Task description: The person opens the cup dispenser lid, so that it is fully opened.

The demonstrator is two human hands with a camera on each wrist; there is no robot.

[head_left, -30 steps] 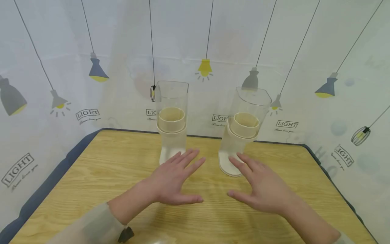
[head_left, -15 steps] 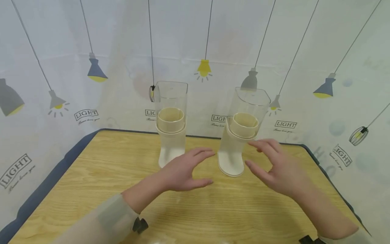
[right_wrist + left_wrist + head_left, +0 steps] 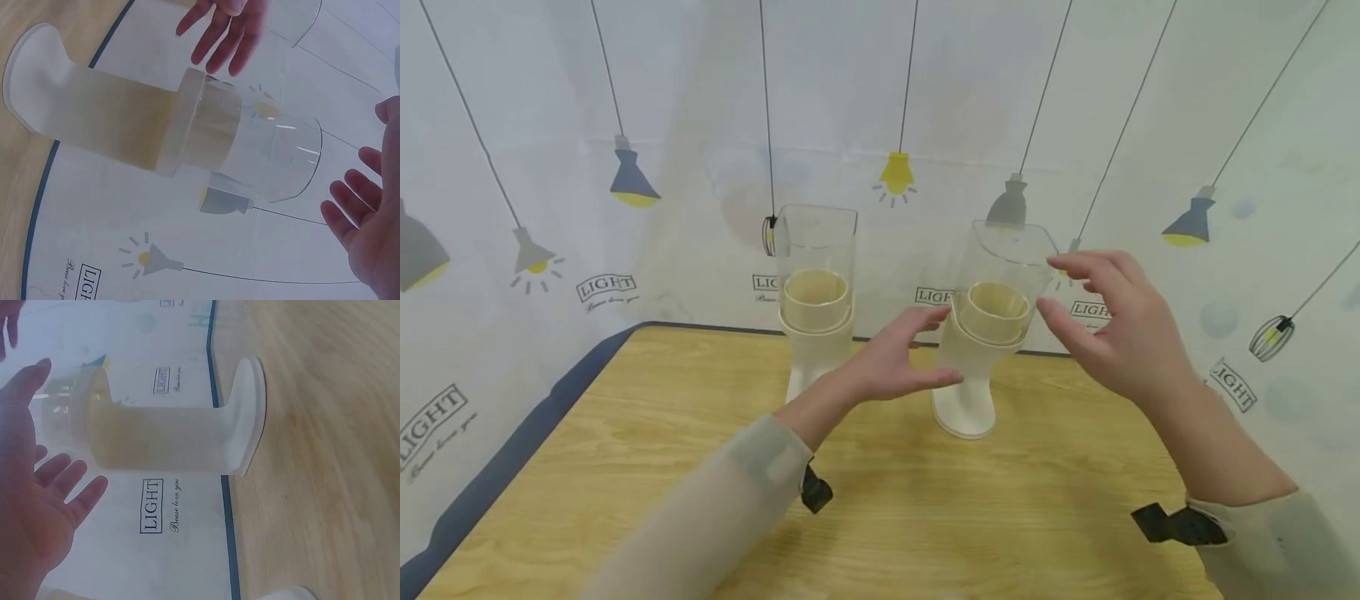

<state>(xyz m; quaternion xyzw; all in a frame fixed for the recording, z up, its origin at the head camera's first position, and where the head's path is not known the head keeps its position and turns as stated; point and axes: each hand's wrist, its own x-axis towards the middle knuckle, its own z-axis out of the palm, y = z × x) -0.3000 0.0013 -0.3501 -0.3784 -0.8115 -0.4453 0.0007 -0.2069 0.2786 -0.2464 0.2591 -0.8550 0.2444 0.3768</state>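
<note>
Flanking a clear, glossy, rounded cup [image 3: 1009, 260]: bare hands [image 3: 895, 357] [image 3: 1123, 327].

Two white stands [image 3: 967, 404] [image 3: 816, 358] on wooden table [image 3: 940, 525]

From here I've got a wood-grain tabletop [image 3: 925, 517] with a navy edge [image 3: 568, 392], and a pale backdrop [image 3: 700, 100] behind it covered in printed lamps [image 3: 634, 177]: yellow lamp [image 3: 897, 173] near the middle, blue and grey ones around it, caged bulb [image 3: 1273, 337] far right. LIGHT lettering [image 3: 606, 286] repeats lower down.
</note>
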